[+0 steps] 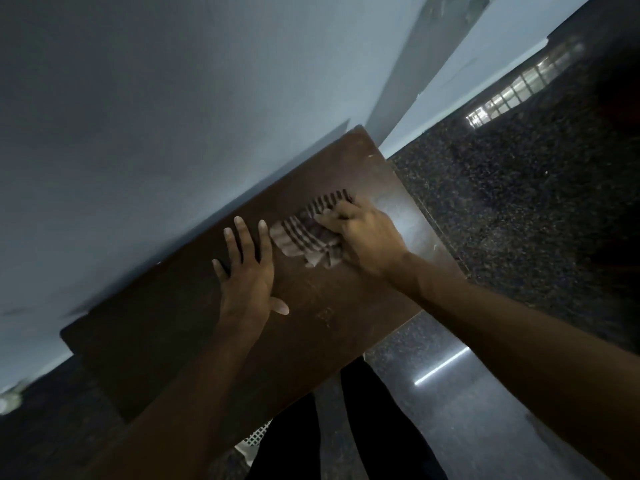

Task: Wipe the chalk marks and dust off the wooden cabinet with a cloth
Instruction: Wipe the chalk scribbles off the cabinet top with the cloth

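The dark brown wooden cabinet top (166, 327) runs diagonally through the tilted view, against a pale wall. My right hand (363, 237) presses a bunched striped cloth (304, 237) onto the top near its far right end. Flat on the wood just left of the cloth lies my left hand (247, 275), fingers spread, holding nothing. Faint chalk marks (327, 315) show on the wood near the front edge, below the cloth. A pale dusty sheen (405, 216) covers the surface to the right of my right hand.
A dark speckled stone floor (519, 202) lies right of and below the cabinet, with window and lamp reflections. The pale wall (138, 133) borders the cabinet's far side. My dark trouser legs (346, 427) stand below the front edge, beside a white perforated object (254, 439).
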### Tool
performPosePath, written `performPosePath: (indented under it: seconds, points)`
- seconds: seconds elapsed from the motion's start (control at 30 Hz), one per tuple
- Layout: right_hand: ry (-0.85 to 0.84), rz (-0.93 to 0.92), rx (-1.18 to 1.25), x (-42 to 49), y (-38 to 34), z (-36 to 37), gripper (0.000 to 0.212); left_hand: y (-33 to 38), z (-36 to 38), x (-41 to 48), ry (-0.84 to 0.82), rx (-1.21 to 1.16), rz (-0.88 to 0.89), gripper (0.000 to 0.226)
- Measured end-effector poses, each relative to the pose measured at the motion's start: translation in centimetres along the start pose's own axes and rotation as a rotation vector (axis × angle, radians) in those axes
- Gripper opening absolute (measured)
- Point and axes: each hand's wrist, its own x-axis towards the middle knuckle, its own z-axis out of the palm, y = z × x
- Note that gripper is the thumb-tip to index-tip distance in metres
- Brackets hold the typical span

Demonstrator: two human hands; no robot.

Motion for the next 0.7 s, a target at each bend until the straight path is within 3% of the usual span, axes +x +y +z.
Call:
performPosePath:
  seconds: [0.07,0.23,0.37,0.47,0.63,0.7]
  points:
    - [0.01,0.003,-0.014,-0.6,2.4,-0.9,0.052,0.1,-0.2,0.0,-0.025,-0.01,-0.017,0.16]
    - [0.233,0.403,0.088,3.7,5.6,-3.6,0.041,0.1,-0.6,-0.4,-0.053,-0.039,-0.013,0.159]
    - [0.272,0.54,0.075,7.6,3.5,-4.0,0.044,0.4,-1.2,-0.7,-0.08,-0.046,-0.021,0.157]
    - [0.236,0.496,0.053,8.7,1.4,-3.4,0.044,0.4,-1.4,-1.0,-0.079,-0.037,-0.012,0.155]
    - [0.147,0.185,0.076,6.7,0.2,-1.8,0.057,0.8,-2.0,-1.2,-0.111,-0.028,-0.018,0.152]
    - [0.124,0.153,0.041,5.3,1.7,-1.6,0.06,0.9,-2.1,-1.2,-0.116,-0.026,-0.021,0.152]
